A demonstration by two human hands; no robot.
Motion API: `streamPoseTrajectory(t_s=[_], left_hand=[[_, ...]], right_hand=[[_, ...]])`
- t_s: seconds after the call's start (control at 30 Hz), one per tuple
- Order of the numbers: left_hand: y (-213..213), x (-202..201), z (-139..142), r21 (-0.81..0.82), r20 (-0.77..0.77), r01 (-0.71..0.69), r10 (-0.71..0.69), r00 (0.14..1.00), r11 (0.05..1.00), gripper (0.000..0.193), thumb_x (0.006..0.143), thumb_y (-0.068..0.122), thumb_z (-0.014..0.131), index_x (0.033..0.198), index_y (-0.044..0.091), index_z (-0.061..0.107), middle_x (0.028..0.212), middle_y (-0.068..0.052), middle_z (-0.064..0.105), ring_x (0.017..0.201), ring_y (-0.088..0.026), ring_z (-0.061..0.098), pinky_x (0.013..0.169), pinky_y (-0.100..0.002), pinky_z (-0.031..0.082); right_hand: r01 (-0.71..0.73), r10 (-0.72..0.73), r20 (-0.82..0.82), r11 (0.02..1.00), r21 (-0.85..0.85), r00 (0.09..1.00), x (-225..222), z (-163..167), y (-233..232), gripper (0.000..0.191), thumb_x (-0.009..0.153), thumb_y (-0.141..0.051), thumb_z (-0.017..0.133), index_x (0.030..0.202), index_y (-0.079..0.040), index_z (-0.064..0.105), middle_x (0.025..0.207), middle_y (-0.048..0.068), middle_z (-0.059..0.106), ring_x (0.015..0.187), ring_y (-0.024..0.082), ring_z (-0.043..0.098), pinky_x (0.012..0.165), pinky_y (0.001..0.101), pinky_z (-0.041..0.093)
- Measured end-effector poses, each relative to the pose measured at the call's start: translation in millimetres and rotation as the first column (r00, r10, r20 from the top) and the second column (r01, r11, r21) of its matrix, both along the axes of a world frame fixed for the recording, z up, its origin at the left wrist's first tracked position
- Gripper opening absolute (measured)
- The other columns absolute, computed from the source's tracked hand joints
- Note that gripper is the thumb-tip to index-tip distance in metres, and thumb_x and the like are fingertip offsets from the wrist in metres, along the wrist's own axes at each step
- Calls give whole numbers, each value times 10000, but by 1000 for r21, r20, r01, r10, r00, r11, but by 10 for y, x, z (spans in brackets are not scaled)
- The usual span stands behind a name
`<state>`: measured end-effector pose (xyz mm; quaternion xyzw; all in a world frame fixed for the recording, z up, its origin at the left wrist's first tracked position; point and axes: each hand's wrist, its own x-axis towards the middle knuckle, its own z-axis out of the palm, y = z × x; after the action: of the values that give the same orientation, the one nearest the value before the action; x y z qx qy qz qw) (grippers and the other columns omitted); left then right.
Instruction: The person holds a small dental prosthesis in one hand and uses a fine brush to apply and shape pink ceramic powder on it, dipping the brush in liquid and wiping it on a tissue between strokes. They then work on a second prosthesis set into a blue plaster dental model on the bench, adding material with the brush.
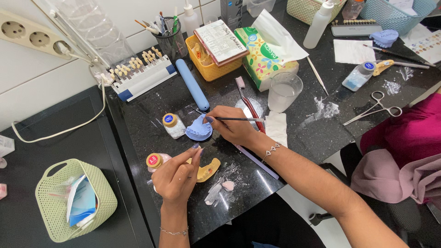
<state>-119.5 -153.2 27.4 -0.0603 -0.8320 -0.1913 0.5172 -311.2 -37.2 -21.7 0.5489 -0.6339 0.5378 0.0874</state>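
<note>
the right hand (234,128) pinches a thin paintbrush (239,119) in a pen-like grip, clenched on the handle, with the tip held at the edge of a blue dental cast (198,129) that lies on the black speckled surface (294,138). the left hand (177,177) hovers nearer the body with fingers loosely curled; it seems to cradle a small bottle with an orange-yellow cap (155,160), though whether the fingers truly close on it i cannot tell. just beside that hand lies a yellow dental cast (209,170), and next to the blue cast stands a small jar of white powder with a yellow lid (173,125).

judging by how things lie, the brushwork on the blue cast is under way rather than finished: the brush is at the cast, the powder jar and a cloudy cup of liquid (284,92) stand close, and white smears and crumbs (218,188) on the surface suggest material has already been mixed or spilled. the yellow cast looks set aside, and whether it has been treated i cannot tell.

further off sit a tooth shade guide (142,69), a blue tube-shaped case (192,85), a red toothbrush (248,103), a tissue pack (264,55), forceps (374,108) and a green basket (76,200). a person in pink clothing (404,147) sits at the right
</note>
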Motion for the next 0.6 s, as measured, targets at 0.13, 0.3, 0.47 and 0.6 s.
streamPoseTrajectory(t_s=[0.13,0.3,0.47,0.6], left_hand=[[-2,-5,-2,-2,-6,-7,7,1000,1000,474,789,-13,900,622,60,462,895,-99,766,624,-111,663,511,-247,475],[1,0,4,-1,6,-8,8,1000,1000,467,786,-12,902,624,62,470,896,-94,766,626,-112,669,510,-247,477],[1,-7,4,-12,-10,-3,3,1000,1000,470,790,-22,899,635,56,463,901,-100,761,629,-127,663,516,-260,478],[-5,-13,-4,-19,-8,-9,8,1000,1000,469,783,-15,907,635,58,467,897,-96,764,608,-121,650,500,-258,463]], right_hand=[[5,-5,-13,1000,-1,1000,2,6,-2,174,1055,-158,603,1013,-19,699,873,109,703,752,238,699,666,344,537],[-1,1,0,1000,6,1000,6,17,5,180,1056,-159,599,1007,-21,704,868,110,701,750,239,697,665,346,537],[-2,2,-2,1000,6,1000,8,23,7,188,1061,-168,596,1007,-22,702,873,110,703,764,244,700,674,350,538],[0,0,-6,1000,13,1000,8,22,10,185,1058,-165,596,1006,-23,702,869,112,699,760,245,698,675,351,537]])
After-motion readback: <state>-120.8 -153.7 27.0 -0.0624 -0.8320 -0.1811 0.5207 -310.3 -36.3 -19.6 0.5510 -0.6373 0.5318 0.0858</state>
